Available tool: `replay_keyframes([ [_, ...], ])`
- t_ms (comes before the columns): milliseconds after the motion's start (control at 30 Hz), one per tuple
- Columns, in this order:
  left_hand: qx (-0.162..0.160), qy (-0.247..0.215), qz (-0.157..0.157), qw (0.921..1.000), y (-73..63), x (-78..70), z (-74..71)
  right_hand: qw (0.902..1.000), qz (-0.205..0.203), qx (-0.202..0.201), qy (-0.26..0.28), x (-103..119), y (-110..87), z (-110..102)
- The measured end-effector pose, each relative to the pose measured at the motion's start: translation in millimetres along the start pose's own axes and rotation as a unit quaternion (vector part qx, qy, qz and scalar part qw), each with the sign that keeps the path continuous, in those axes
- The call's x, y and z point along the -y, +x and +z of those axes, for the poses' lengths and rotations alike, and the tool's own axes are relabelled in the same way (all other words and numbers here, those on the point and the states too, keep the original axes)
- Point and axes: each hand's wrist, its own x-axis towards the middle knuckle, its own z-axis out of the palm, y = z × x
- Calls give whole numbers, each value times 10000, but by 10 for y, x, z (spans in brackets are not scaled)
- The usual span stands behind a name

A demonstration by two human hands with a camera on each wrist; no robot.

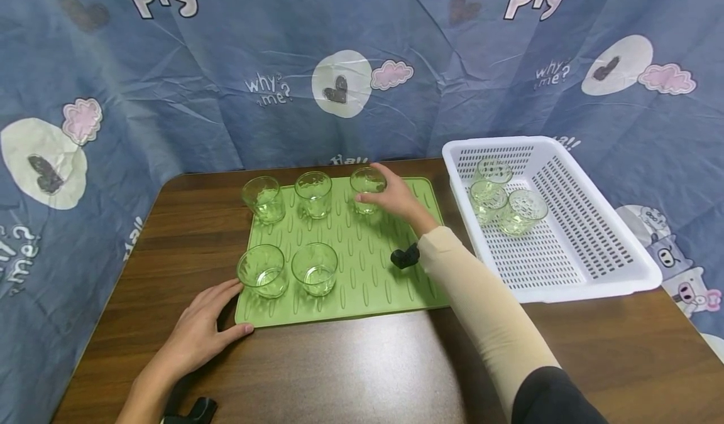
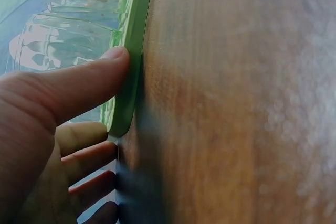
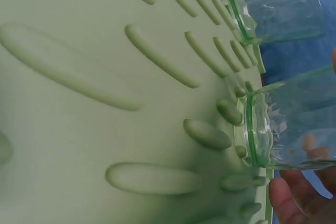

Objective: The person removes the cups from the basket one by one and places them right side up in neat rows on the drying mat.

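Observation:
At the back of the green drying mat (image 1: 362, 273), my right hand (image 1: 398, 198) holds a clear drinking glass (image 1: 360, 184) by its sides, thumb on the near side. In the right wrist view this glass (image 3: 294, 121) has its base close against the ribbed mat. Two more glasses stand left of it in the back row, the middle one (image 1: 313, 195) and the leftmost (image 1: 264, 201). Two others, a left one (image 1: 263, 273) and a right one (image 1: 315, 270), form the front row. My left hand (image 1: 198, 328) rests at the mat's front left corner, fingers loosely spread, thumb touching the edge.
Right of the mat stands a white perforated plastic basket (image 1: 588, 289) holding three similar glasses (image 1: 521, 213). Everything is on a brown wooden table (image 1: 351, 374). A blue printed cloth (image 1: 215, 97) hangs behind the table and at its sides.

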Motion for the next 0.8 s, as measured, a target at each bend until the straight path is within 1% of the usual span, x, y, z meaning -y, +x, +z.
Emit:
replay_keyframes([
  [167,-40,-6,14,10000,-5,-1,-3,9999,-145,12,46,2,5,29],
  [300,-4,-6,-9,10000,0,-10,-3,9998,-187,5,46,0,13,29],
  [500,52,-8,-57,10000,12,-19,-9,9998,-169,53,-79,6,24,22],
  [800,24,-64,-33,10000,3,-19,-5,9998,-136,114,-56,12,31,35],
])
